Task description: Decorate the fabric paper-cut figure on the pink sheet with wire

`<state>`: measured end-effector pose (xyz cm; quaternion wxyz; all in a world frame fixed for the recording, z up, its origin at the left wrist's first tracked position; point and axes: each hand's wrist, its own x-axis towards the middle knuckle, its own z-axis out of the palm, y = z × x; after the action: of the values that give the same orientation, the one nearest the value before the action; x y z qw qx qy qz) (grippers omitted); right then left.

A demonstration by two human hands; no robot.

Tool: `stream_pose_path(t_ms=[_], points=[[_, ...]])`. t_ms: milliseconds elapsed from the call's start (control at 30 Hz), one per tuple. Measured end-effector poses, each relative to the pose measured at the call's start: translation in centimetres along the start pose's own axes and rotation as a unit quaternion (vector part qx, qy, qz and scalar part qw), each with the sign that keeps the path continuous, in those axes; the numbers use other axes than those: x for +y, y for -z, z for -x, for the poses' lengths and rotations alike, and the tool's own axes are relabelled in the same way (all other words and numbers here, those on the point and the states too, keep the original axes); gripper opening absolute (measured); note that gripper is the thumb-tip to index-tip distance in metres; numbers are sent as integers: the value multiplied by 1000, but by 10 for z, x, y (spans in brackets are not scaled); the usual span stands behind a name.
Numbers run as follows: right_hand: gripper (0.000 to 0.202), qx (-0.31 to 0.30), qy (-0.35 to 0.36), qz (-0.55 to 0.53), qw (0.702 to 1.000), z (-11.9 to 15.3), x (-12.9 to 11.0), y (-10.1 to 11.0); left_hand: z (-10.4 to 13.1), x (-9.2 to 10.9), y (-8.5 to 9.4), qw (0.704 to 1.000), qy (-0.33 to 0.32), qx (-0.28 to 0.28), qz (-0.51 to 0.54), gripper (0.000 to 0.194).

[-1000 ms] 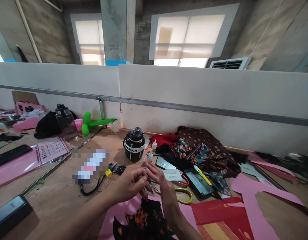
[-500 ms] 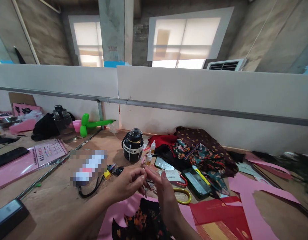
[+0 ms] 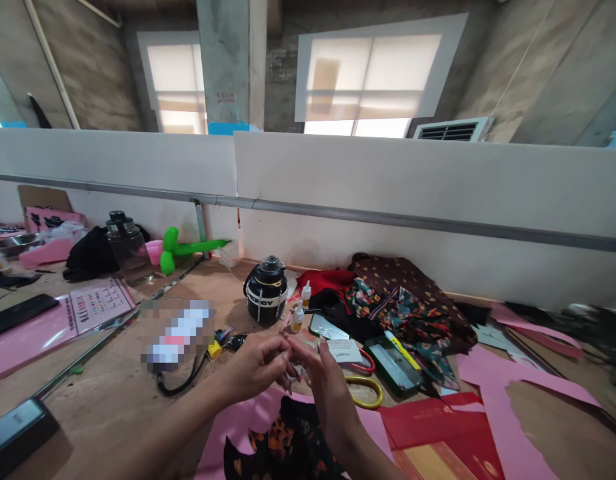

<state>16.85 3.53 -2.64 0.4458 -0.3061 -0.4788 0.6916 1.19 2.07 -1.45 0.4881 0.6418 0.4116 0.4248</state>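
My left hand (image 3: pixel 263 363) is closed, its fingers curled in a pinch at the fingertips of my right hand. Whatever lies in that pinch is too small to make out. Fingers outstretched and thumb raised, my right hand (image 3: pixel 325 383) meets it above the table. Below them, a dark floral fabric piece (image 3: pixel 283 443) with jagged edges lies on pink paper (image 3: pixel 215 447). Yellow-handled scissors (image 3: pixel 365 393) sit just right of my right hand, partly hidden by it. Two small white-capped bottles (image 3: pixel 298 317) stand beyond the hands.
A black jug (image 3: pixel 267 293) stands behind. To the right are a heap of patterned fabric (image 3: pixel 403 300), a dark green box (image 3: pixel 395 367) with a yellow cutter (image 3: pixel 403 350), and a red envelope (image 3: pixel 438 427). A green balloon (image 3: pixel 188 248) lies at the back left.
My right hand has shifted slightly left, its thumb a little nearer the fingers. My left hand stays almost in place, and the things on the table have not moved.
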Motion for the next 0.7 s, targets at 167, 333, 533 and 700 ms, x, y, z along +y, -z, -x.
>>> stream_pose_path(t_ms=[167, 333, 533, 700], points=[[60, -15, -85, -122, 989, -4, -2, -4, -1, -2, 0, 1000, 17, -4, 9, 24], [58, 15, -17, -39, 999, 0, -4, -2, -1, 3, 0, 1000, 11, -11, 10, 26], [54, 3, 62, 91, 994, 3, -3, 1, 0, 6, 1, 1000, -11, -9, -19, 32], [49, 10, 68, 123, 990, 6, -10, -3, -1, 1, 2, 1000, -10, -13, -9, 33]])
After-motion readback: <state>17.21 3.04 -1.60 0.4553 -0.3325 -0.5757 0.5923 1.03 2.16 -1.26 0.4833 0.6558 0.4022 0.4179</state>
